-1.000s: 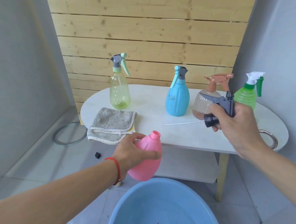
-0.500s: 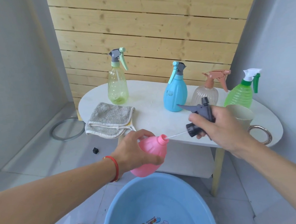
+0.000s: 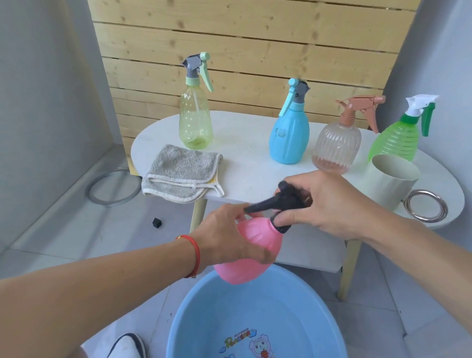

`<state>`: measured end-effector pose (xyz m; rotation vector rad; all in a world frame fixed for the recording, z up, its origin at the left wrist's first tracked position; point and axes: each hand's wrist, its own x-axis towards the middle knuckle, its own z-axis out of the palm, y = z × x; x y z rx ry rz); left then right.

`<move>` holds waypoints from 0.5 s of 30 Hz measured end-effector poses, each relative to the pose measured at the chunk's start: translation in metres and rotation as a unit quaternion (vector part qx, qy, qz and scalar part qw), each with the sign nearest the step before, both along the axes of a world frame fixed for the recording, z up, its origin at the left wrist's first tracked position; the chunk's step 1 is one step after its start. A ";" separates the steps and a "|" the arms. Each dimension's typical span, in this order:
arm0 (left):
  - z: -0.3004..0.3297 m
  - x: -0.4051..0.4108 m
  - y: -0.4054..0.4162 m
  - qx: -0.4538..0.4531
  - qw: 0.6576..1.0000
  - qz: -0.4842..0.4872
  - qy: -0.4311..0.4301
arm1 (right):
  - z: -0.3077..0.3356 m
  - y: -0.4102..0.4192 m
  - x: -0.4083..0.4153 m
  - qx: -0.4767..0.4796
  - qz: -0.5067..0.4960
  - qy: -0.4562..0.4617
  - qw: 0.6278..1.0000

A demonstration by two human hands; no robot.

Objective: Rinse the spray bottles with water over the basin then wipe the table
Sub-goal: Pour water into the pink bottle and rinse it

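- While the left hand [image 3: 230, 236] wraps the pink bottle [image 3: 247, 252], the right hand [image 3: 325, 206] pinches the black spray head [image 3: 284, 202] at its neck.
- Bottle hangs tilted — just above the blue basin [image 3: 248, 327].
- Behind: white table [image 3: 242, 148] with four spray bottles — and a grey cloth [image 3: 181, 172].

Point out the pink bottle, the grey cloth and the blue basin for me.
pink bottle [image 3: 249, 252]: head view, on its rounded body below the left hand.
grey cloth [image 3: 181, 171]: head view, on the middle of the folded top layer.
blue basin [image 3: 324, 311]: head view, on its right inner wall.
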<state>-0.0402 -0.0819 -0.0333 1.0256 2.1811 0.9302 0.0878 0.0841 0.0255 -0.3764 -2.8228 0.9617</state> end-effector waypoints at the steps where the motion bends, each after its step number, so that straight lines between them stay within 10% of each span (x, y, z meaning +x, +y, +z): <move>1: 0.001 0.001 0.000 -0.004 1.000 0.001 0.010 | 0.000 -0.002 -0.001 0.010 -0.022 -0.011 1.000; 10: 0.003 -0.002 -0.002 0.000 1.000 0.000 0.029 | 0.027 -0.016 0.001 -0.210 -0.122 -0.137 0.961; 15: 0.000 -0.010 -0.005 0.002 0.999 0.028 0.016 | 0.041 -0.011 0.013 -0.131 -0.080 -0.277 0.948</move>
